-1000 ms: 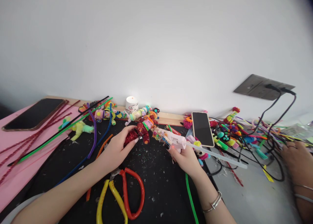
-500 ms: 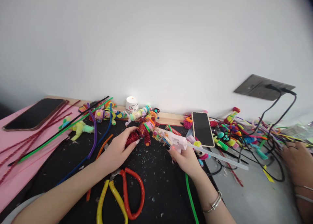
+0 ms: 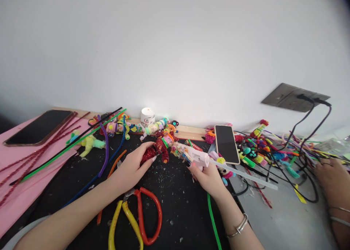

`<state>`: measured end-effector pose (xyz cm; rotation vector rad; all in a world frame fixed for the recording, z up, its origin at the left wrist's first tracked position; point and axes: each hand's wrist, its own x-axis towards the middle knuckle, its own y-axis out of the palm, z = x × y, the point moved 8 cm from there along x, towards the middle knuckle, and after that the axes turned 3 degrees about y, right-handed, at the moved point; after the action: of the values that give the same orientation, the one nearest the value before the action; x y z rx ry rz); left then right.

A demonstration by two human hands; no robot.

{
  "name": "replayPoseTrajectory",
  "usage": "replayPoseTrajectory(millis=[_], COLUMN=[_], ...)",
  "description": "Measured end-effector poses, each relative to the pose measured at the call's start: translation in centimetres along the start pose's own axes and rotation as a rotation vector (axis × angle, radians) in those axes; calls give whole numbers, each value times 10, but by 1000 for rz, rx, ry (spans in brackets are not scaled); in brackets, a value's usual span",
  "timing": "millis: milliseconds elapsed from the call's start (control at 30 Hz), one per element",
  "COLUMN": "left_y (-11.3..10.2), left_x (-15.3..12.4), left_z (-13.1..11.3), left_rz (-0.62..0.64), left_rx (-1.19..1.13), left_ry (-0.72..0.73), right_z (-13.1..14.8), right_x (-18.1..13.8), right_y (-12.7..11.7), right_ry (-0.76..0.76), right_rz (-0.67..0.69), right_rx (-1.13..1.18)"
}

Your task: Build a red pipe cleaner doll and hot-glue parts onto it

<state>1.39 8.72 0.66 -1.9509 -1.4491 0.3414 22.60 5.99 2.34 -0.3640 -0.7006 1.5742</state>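
Between thumb and fingers, my left hand (image 3: 133, 166) grips a red tinsel pipe-cleaner figure (image 3: 161, 146) with an orange head and a pink-and-green middle. My right hand (image 3: 206, 179) is wrapped round a white glue gun (image 3: 199, 157), with a long pale glue stick (image 3: 246, 174) jutting from its back to the right. The gun's front, crusted with coloured fuzz, points left at the figure; its tip is close against the figure, and I cannot tell whether they touch. Below my left hand lie scissors (image 3: 149, 215) with a red and a yellow handle.
Pipe cleaners and a dark phone (image 3: 39, 127) lie on pink paper (image 3: 16, 206) at left. A paper cup (image 3: 147, 116) stands by the wall. Another phone (image 3: 226, 144) leans among fuzzy figures. Black cables (image 3: 296, 122) hang from a socket; another person's hand (image 3: 332, 177) rests at far right.
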Motion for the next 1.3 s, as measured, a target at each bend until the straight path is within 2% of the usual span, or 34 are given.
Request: replayPoseTrajectory(millis=[1100, 1300], left_y=[-3, -4], left_x=[0, 0], left_z=[0, 1], left_rz=[-35, -45], left_rx=[66, 62], left_ry=[16, 12], right_z=[1, 10], right_x=[-1, 0], right_y=[-2, -3], right_ry=[-6, -49], right_rz=[-10, -5], right_rx=[-11, -45])
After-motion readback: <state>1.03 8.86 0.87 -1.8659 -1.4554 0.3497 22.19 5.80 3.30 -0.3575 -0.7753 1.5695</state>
